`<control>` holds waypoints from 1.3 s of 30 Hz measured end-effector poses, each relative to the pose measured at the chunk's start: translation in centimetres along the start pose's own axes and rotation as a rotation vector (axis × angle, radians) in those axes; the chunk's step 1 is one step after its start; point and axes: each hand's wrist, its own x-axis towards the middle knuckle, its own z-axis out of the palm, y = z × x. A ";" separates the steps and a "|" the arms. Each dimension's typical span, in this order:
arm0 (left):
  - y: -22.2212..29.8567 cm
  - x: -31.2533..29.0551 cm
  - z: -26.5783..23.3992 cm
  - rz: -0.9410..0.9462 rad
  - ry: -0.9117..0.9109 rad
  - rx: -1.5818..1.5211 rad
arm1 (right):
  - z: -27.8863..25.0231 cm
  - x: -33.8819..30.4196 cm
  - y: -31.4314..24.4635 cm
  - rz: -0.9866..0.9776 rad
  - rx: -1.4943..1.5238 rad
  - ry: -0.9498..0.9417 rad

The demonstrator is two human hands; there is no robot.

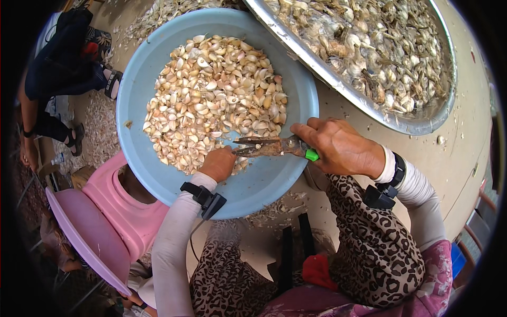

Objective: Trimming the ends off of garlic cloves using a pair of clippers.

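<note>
My right hand (343,148) is closed round the handles of dirty brown shears (264,147) with a bright green piece at the grip. Their two pointed jaws reach left over a light blue basin (134,145), slightly apart at the tips. At those tips my left hand (217,164) is closed, its fingers pressed together; what they hold, if anything, is hidden. Beneath and beyond the hands, a large heap of loose garlic cloves (211,95) lies in the basin, pale with tan and pinkish skins.
A wide metal pan (330,79) of garlic bulbs (385,58) stands at the far right, close against the basin. On the left is a pink plastic chair (113,208). Another person (63,63) sits at the far left. Garlic skins (97,124) litter the floor.
</note>
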 end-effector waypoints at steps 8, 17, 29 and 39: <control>-1.0 -1.4 -1.0 -0.126 0.022 -0.663 | -0.2 0.1 -0.2 -0.012 -0.012 0.010; 2.7 -4.3 -4.5 -0.272 0.265 -2.305 | -0.2 0.6 -1.0 -0.047 -0.162 0.040; 5.3 -5.8 -4.8 0.075 0.151 -2.474 | 0.5 0.7 -0.6 -0.043 -0.360 0.023; 6.1 -5.8 -4.9 0.152 0.062 -2.506 | 0.5 0.5 -0.5 -0.037 -0.267 0.039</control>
